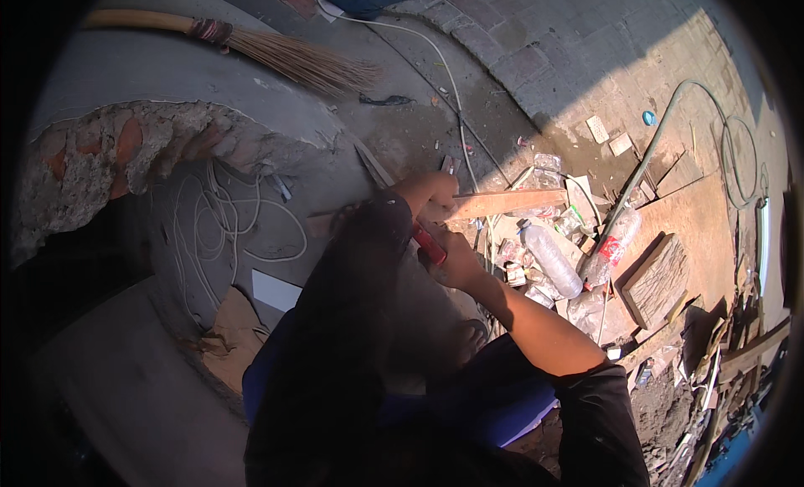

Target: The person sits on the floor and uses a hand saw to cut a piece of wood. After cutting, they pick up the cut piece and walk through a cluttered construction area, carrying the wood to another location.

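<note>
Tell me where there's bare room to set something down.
The shaded brick paving between the pale cable and sunlit ground looks mostly bare; so does the grey ledge between the broom and broken brick edge. It's crowded right of your right hand: plastic bottles, wrappers, a rough block.

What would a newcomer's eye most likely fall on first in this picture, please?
Probably the sunlit litter right of centre, where a clear plastic bottle lies. The broom at the upper left, above the broken masonry, may come next. Near the centre, the right hand grips a red handle, with the left hand beside a wooden strip.
</note>
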`<move>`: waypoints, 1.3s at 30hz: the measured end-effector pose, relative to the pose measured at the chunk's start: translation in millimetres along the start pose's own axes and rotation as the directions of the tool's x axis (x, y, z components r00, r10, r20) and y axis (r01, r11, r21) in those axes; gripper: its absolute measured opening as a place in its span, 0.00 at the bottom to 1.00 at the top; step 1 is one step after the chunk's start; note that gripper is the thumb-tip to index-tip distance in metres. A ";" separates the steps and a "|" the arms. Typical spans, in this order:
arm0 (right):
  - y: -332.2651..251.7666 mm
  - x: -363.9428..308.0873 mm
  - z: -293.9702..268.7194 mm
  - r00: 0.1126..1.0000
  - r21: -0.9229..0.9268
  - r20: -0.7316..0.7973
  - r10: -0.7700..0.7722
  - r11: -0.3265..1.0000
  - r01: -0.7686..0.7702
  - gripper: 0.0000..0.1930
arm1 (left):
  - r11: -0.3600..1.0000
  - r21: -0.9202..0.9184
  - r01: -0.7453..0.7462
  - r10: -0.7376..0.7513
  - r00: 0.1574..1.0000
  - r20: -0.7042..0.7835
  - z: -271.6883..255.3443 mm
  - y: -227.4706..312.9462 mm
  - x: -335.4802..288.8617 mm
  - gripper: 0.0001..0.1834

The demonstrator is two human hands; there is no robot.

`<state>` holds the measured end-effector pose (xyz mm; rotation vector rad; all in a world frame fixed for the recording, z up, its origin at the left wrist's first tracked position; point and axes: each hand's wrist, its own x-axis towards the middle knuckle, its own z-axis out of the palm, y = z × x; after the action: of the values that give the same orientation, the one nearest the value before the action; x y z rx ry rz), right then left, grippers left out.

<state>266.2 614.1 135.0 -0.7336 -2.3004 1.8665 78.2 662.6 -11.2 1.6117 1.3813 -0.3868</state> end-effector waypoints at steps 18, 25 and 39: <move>-53.2 -11.7 17.6 0.920 -0.041 -0.077 0.384 0.921 -0.388 0.29 | 0.960 -0.141 -0.242 0.257 0.960 0.106 12.0 -19.3 15.9 0.29; -34.2 -10.6 13.9 0.961 -0.030 -0.124 0.249 0.967 -0.255 0.32 | 0.975 -0.025 -0.219 0.221 0.971 0.093 21.2 -16.0 21.3 0.31; -124.6 -136.0 -30.5 0.942 -0.207 -0.108 0.318 0.919 -0.334 0.37 | 0.972 -0.142 -0.185 0.216 0.945 0.247 13.9 -2.8 17.2 0.30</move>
<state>358.7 567.6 290.7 -1.2647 -2.4919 1.6728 85.6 661.5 -32.2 1.5273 1.0122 -0.3745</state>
